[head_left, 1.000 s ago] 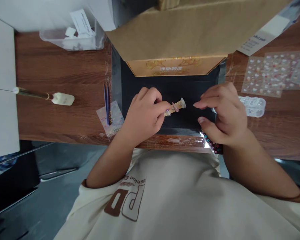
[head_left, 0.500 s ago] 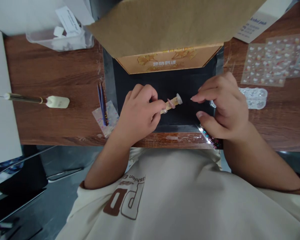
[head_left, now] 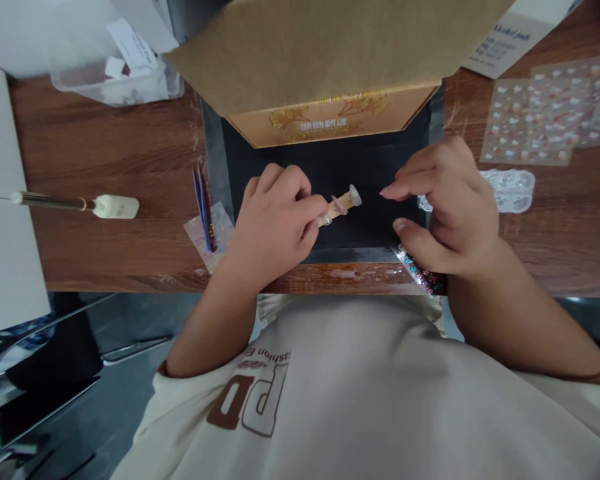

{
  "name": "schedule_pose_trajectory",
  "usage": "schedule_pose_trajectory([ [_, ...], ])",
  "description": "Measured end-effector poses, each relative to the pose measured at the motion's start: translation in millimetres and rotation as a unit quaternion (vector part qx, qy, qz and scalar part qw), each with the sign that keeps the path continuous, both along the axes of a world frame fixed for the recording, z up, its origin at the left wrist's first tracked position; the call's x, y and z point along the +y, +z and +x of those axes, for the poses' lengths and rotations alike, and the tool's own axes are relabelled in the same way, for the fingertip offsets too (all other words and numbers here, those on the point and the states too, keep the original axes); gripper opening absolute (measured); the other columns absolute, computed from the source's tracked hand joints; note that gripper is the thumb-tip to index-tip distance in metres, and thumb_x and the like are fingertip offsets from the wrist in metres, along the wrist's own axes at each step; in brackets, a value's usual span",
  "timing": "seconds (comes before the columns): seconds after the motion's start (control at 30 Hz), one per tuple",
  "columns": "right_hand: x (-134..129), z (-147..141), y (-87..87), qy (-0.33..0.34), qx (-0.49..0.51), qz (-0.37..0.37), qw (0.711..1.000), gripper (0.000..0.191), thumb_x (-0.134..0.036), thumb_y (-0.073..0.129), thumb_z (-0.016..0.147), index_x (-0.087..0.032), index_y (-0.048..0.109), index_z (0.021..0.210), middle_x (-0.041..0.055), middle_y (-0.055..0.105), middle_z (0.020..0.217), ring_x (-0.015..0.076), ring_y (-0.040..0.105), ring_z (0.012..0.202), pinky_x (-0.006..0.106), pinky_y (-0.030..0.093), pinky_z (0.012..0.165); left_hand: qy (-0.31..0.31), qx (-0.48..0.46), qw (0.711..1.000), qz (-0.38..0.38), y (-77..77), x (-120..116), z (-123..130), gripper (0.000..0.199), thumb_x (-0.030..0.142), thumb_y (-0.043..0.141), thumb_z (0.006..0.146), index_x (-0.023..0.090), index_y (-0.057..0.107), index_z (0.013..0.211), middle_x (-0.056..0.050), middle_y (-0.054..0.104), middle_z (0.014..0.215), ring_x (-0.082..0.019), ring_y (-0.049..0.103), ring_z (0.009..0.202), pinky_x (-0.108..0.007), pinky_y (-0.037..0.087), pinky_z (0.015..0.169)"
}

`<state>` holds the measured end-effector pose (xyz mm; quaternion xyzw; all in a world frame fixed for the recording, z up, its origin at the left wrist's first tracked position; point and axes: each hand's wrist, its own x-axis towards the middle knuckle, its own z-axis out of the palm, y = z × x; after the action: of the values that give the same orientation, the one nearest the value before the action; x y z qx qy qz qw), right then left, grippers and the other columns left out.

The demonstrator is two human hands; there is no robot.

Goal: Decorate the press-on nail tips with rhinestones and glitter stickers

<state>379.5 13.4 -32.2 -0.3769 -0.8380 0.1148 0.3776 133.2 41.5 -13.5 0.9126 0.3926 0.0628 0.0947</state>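
From my station I see a narrow, pale yellow strip point(head_left: 346, 201) slanting toward my upper right, a whitish round piece point(head_left: 355, 195) at that end. A slim pinkish piece point(head_left: 339, 205) sits crosswise on it — the strip's lower end is hidden by the left hand point(head_left: 275, 223) gripping it.

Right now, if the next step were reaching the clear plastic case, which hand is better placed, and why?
Probably the right hand: its pinch is open and it overlaps the clear plastic case in view. The left hand is farther away and appears to pinch the beige stick.
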Motion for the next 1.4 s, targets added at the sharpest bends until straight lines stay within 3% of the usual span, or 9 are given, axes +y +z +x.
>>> schedule_pose_trajectory([
  [0.67, 0.0, 1.2, 2.4, 0.024, 0.002, -0.013, 1.000, 0.039, -0.006, 0.052, 0.071, -0.021, 0.055, 0.107, 0.0061, 0.064, 0.093, 0.0232, 0.058, 0.086, 0.046, 0.045, 0.076, -0.009, 0.013, 1.000, 0.001, 6.6, 4.1, 0.3, 0.017, 0.029, 0.055, 0.092, 0.022, 0.070, 0.086, -0.006, 0.057, 0.094, -0.027, 0.050, 0.097, -0.040, 0.041, 0.077],
  [1.0, -1.6, -1.3, 1.8, 0.004, 0.013, -0.048, 0.999, 0.034, -0.014, 0.053, 0.078, -0.029, 0.056, 0.109, 0.0034, 0.064, 0.096, 0.0252, 0.060, 0.085, 0.048, 0.047, 0.076, -0.023, 0.009, 0.999, 0.021, 4.7, 5.4, -3.0, 0.010, 0.025, 0.060, 0.089, 0.023, 0.069, 0.086, -0.006, 0.059, 0.094, -0.026, 0.050, 0.095, -0.040, 0.039, 0.074],
  [1.4, -2.5, -0.9, 3.4, 0.006, 0.016, -0.046, 0.999, 0.034, -0.012, 0.053, 0.078, -0.029, 0.054, 0.108, 0.0024, 0.064, 0.096, 0.0235, 0.061, 0.086, 0.046, 0.047, 0.077, 0.018, 0.006, 1.000, 0.007, 3.3, 4.2, -1.2, 0.016, 0.032, 0.052, 0.094, 0.021, 0.064, 0.092, -0.006, 0.060, 0.099, -0.027, 0.053, 0.099, -0.041, 0.044, 0.083],
])
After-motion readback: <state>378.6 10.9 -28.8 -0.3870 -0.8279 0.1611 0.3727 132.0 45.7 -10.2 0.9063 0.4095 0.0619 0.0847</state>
